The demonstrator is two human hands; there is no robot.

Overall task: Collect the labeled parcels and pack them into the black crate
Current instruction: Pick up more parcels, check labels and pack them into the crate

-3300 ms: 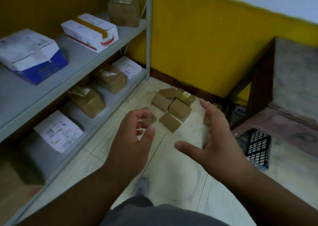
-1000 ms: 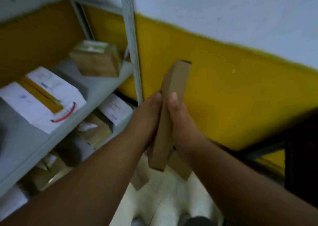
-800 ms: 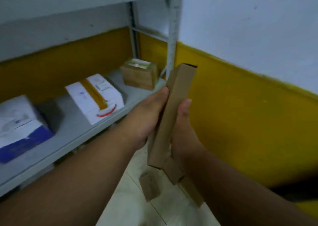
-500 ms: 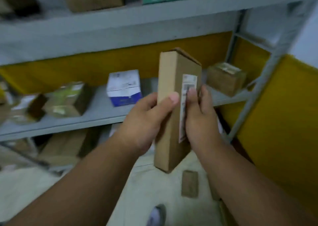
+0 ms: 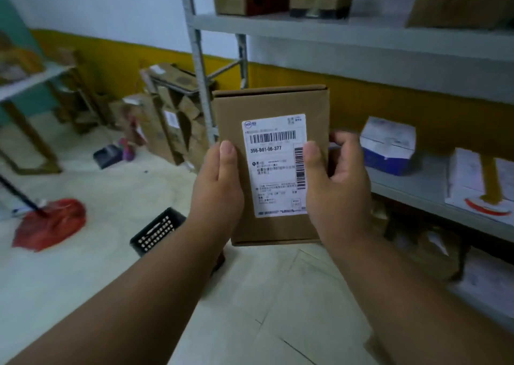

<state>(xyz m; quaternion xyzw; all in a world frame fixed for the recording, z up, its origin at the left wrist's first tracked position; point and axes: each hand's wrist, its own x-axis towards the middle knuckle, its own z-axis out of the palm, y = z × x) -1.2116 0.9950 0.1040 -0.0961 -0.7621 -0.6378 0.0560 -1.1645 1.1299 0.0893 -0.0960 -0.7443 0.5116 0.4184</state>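
Note:
A flat brown cardboard parcel [image 5: 271, 104] with a white barcode label facing me is held upright at chest height. My left hand [image 5: 218, 186] grips its left edge, thumb on the front face. My right hand [image 5: 338, 181] grips its right edge, thumb on the label and fingers curled behind. The black crate [image 5: 155, 232] sits on the floor below and left of the parcel, partly hidden by my left forearm.
A grey metal shelf [image 5: 417, 189] on the right holds a white-and-blue box [image 5: 388, 145] and other white parcels. A red mop [image 5: 48, 223] lies on the floor at left. Torn cardboard boxes [image 5: 169, 114] stand against the yellow wall behind.
I lifted a parcel from the floor pile with both hands and turned it label-first toward me. My view swung left, bringing the black crate and the mop into sight.

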